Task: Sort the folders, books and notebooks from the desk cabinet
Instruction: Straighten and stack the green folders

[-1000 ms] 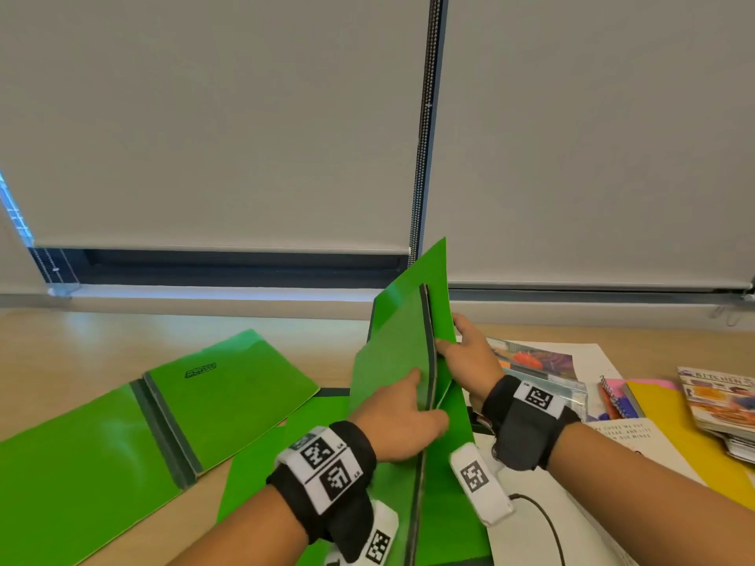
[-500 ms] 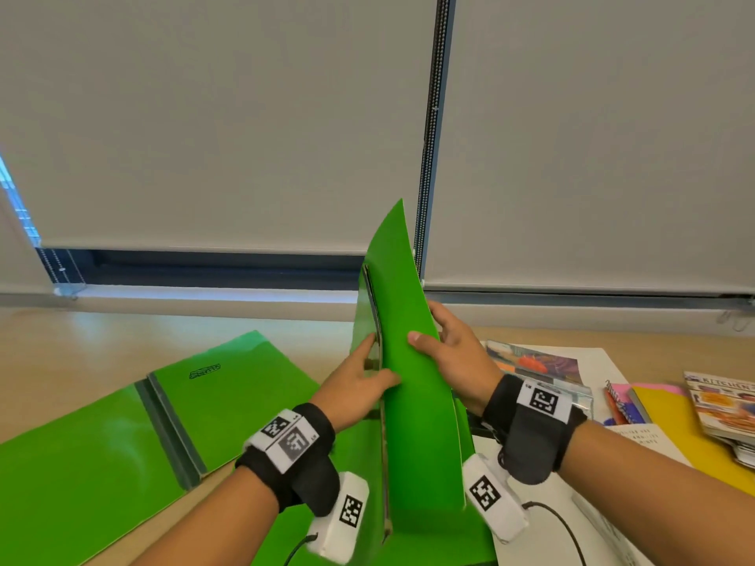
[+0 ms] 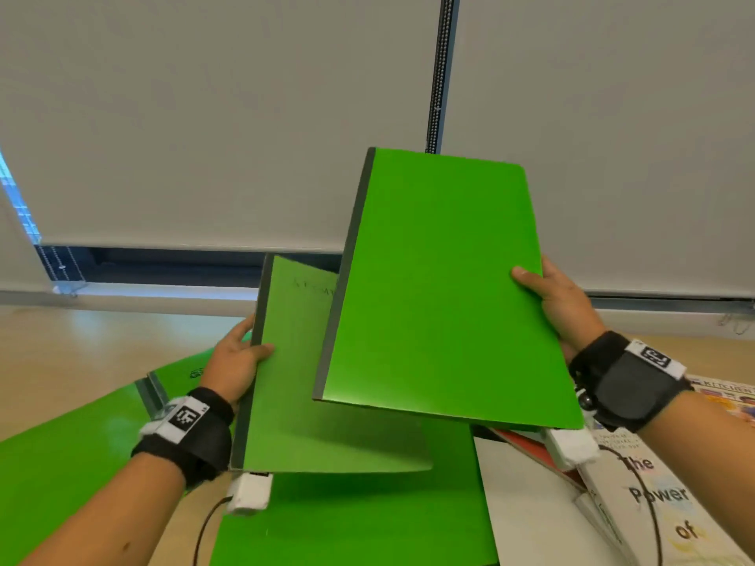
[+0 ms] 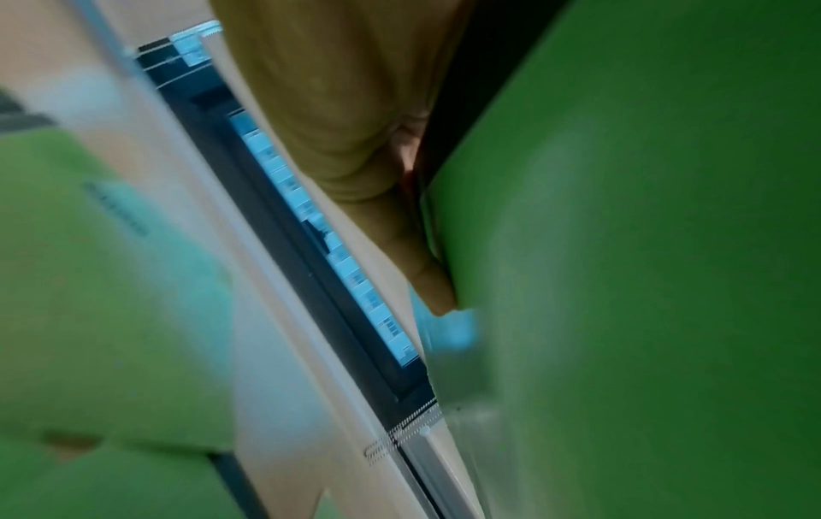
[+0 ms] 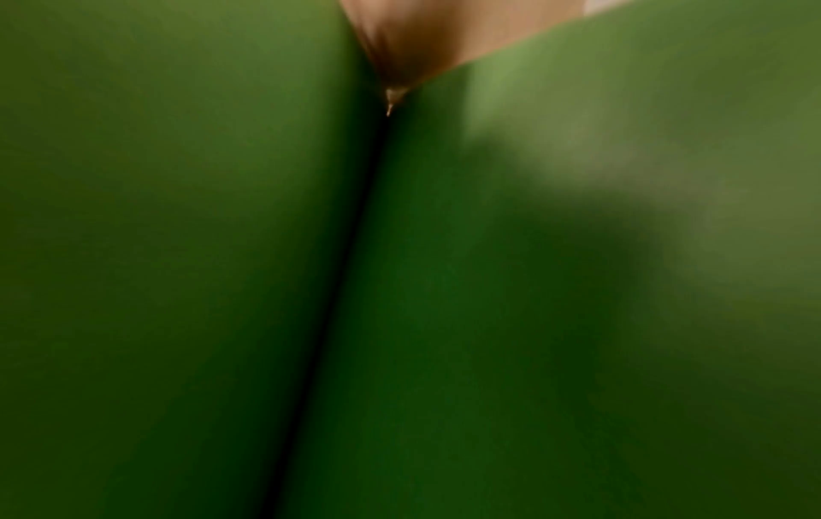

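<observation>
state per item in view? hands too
Green folder in right hand: closed, lifted, tilted.
Green folder in left hand: closed, lifted, partly behind the other.
Open green folder: flat on desk.
Left hand: grips spine edge.
Right hand: grips outer edge.

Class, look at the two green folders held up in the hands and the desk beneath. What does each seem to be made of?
Folder in the right hand: probably coated card, with a slight sheen, stiff flat cover and grey spine strip.
Folder in the left hand: seemingly thinner card; matte, its corner curls.
Desk: pale wood-look, glossy; likely laminate.
</observation>
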{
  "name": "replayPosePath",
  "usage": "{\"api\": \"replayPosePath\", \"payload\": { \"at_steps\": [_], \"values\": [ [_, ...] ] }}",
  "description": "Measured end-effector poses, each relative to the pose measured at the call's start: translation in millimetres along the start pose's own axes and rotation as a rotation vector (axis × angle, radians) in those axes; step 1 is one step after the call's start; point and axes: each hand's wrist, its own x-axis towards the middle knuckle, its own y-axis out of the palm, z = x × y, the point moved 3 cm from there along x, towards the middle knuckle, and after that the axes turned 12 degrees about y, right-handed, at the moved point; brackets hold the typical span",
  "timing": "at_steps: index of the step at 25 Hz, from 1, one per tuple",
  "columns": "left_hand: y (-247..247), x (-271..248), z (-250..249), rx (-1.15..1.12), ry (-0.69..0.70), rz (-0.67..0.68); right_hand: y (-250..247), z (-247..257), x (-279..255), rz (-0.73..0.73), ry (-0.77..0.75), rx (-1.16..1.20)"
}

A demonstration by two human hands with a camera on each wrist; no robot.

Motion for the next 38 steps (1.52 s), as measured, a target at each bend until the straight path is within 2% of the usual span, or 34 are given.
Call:
{"api": "replayPosePath", "payload": {
  "at_steps": [2, 5, 8, 11, 13, 16, 20, 24, 26, 27, 31, 33, 35, 38],
  "values": [
    [7, -4, 22, -0.063, -0.063, -0.034, 3, -20, 8, -0.001, 0.064, -0.048],
    [30, -6, 36, -0.123, -0.061, 0.025, 13, -83, 13, -0.039, 0.247, -0.240],
    [43, 0, 30, -0.150, 0.010, 0.039, 16, -136, 10, -0.073, 0.466, -0.200],
    [43, 7, 26, -0.195, 0.054, 0.143, 19, -145, 13, -0.041, 0.504, -0.122],
    [43, 14, 13, -0.188, 0.085, 0.255, 22, -128, 19, -0.037, 0.392, -0.096],
    [40, 29, -26, -0.045, 0.263, 0.354, 30, -76, 23, -0.093, 0.109, -0.071],
    [37, 47, -81, -0.008, 0.447, 0.363, 44, -9, 18, -0.076, -0.227, -0.202],
    [36, 52, -99, -0.009, 0.603, 0.314, 58, 7, 3, -0.016, -0.369, -0.334],
    [40, 48, -76, -0.062, 0.592, 0.270, 57, -14, 3, -0.014, -0.337, -0.368],
    [43, 46, -47, -0.065, 0.548, 0.255, 53, -34, 4, -0.019, -0.293, -0.392],
    [55, 15, 109, 0.100, 0.190, 0.244, 21, -144, -3, -0.022, -0.014, -0.495],
    [60, -8, 165, 0.165, 0.068, 0.256, 6, -192, -12, -0.028, 0.095, -0.531],
    [65, -23, 194, 0.189, 0.023, 0.257, -5, -227, -16, -0.069, 0.149, -0.544],
    [68, -30, 197, 0.180, -0.002, 0.253, -13, -256, -21, -0.109, 0.179, -0.557]
  ]
}}
